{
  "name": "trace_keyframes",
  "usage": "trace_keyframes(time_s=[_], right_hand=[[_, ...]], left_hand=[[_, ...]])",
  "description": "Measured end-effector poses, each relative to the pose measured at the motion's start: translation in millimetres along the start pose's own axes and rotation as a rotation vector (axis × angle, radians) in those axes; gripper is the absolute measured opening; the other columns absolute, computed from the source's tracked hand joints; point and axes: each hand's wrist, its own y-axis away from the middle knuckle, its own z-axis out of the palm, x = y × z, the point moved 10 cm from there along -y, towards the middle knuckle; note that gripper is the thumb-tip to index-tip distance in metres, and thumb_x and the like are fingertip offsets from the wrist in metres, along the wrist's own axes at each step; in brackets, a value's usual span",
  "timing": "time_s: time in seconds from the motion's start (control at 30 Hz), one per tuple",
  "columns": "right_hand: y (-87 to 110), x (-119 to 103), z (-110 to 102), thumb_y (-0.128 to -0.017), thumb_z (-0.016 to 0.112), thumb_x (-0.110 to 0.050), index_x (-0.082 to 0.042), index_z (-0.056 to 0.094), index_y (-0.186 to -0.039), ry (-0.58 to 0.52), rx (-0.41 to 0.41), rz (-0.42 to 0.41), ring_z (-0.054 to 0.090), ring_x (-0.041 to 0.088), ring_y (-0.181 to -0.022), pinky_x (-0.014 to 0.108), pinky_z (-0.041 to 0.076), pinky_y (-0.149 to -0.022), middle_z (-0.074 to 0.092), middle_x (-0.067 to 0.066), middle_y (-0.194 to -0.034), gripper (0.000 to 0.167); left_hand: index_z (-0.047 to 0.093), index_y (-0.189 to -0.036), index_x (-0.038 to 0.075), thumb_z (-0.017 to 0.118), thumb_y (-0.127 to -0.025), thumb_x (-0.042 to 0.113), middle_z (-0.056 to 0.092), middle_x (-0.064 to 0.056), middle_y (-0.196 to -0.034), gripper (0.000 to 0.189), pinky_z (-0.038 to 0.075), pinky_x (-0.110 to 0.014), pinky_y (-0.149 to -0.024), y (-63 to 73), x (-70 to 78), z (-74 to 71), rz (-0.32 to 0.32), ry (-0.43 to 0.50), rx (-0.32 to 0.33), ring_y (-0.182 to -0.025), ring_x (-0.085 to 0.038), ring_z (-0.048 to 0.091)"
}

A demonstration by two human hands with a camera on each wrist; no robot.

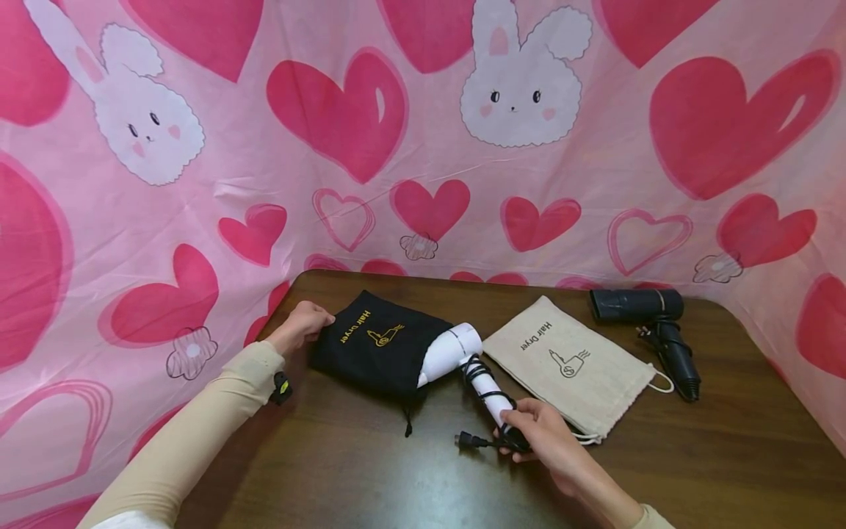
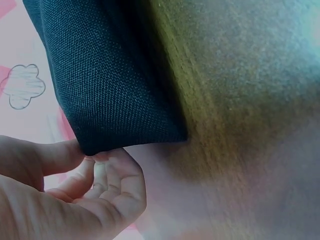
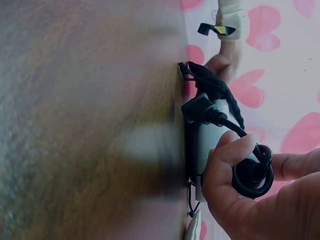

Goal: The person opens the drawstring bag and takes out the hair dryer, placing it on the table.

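A black cloth bag [image 1: 370, 342] printed "Hair Dryer" in yellow lies on the left of the table. My left hand [image 1: 305, 323] pinches its closed corner; the left wrist view shows thumb and fingertips meeting at that corner. Out of the bag's opening sticks a white hair dryer [image 1: 463, 344], the far part of its head hidden inside. My right hand [image 1: 545, 437] grips the lower handle, which has the black cord wound round it. The plug [image 1: 471, 441] hangs free left of that hand, and in the right wrist view the plug [image 3: 200, 109] stands out beyond the fingers.
A beige "Hair Dryer" drawstring bag [image 1: 568, 360] lies flat just right of the white dryer. Farther right rests a black hair dryer [image 1: 637, 303] with its cord wrapped. Pink heart-printed cloth [image 1: 370, 147] hangs behind the brown table [image 1: 370, 477].
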Motion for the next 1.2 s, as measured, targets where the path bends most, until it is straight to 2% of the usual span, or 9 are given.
trace_keyframes(time_s=[0.1, 0.17, 0.33, 0.47, 0.87, 1.2], right_hand=[[-0.1, 0.8, -0.5, -0.105, 0.057, -0.014, 0.013, 0.048, -0.128, 0.002, -0.001, 0.001, 0.07, 0.021, -0.072, 0.025, 0.055, -0.058, 0.073, 0.014, -0.093, 0.037], [0.0, 1.5, -0.4, -0.105, 0.057, -0.014, 0.014, 0.048, -0.128, 0.0, -0.004, 0.002, 0.07, 0.021, -0.072, 0.025, 0.055, -0.058, 0.073, 0.015, -0.094, 0.037], [0.6, 2.6, -0.3, -0.105, 0.057, -0.013, 0.014, 0.048, -0.127, 0.0, -0.007, -0.006, 0.07, 0.021, -0.072, 0.026, 0.056, -0.058, 0.073, 0.015, -0.093, 0.037], [1.4, 2.6, -0.6, -0.104, 0.057, -0.013, 0.014, 0.049, -0.125, 0.002, -0.003, -0.017, 0.07, 0.02, -0.072, 0.026, 0.056, -0.058, 0.074, 0.015, -0.093, 0.035], [3.4, 1.3, -4.7, -0.105, 0.057, -0.013, 0.014, 0.047, -0.128, -0.003, 0.005, -0.005, 0.07, 0.022, -0.073, 0.027, 0.056, -0.058, 0.073, 0.015, -0.093, 0.038], [4.4, -1.0, -7.1, -0.105, 0.056, -0.013, 0.016, 0.044, -0.13, -0.004, -0.01, -0.01, 0.07, 0.022, -0.073, 0.027, 0.056, -0.059, 0.073, 0.015, -0.093, 0.04]], left_hand=[[0.072, -0.113, -0.012, 0.065, -0.1, 0.008, 0.065, -0.013, -0.096, 0.024, 0.057, -0.032, -0.072, 0.0, -0.5, -0.7, -0.003, -0.001, -0.002, -0.085, -0.025, 0.059], [0.072, -0.113, -0.012, 0.065, -0.1, 0.007, 0.064, -0.012, -0.094, 0.024, 0.056, -0.03, -0.069, 0.5, -0.5, -0.7, -0.002, 0.004, -0.005, -0.081, -0.024, 0.058], [0.071, -0.109, -0.013, 0.064, -0.099, 0.004, 0.051, -0.004, -0.073, 0.021, 0.046, -0.024, -0.054, 1.7, -0.4, 1.3, 0.0, 0.054, -0.017, -0.06, -0.015, 0.048], [0.069, -0.105, -0.012, 0.063, -0.099, 0.002, 0.044, 0.0, -0.065, 0.017, 0.042, -0.024, -0.05, 1.7, -0.3, 3.5, 0.004, 0.089, -0.029, -0.054, -0.011, 0.043], [0.068, -0.113, -0.012, 0.062, -0.101, 0.005, 0.055, -0.007, -0.079, 0.022, 0.055, -0.032, -0.059, 2.5, -1.9, 2.5, -0.008, 0.083, -0.043, -0.065, -0.016, 0.054], [0.069, -0.112, -0.012, 0.059, -0.101, 0.003, 0.064, -0.009, -0.088, 0.021, 0.058, -0.036, -0.066, 1.3, -5.3, -3.1, -0.001, 0.113, -0.043, -0.073, -0.019, 0.063]])
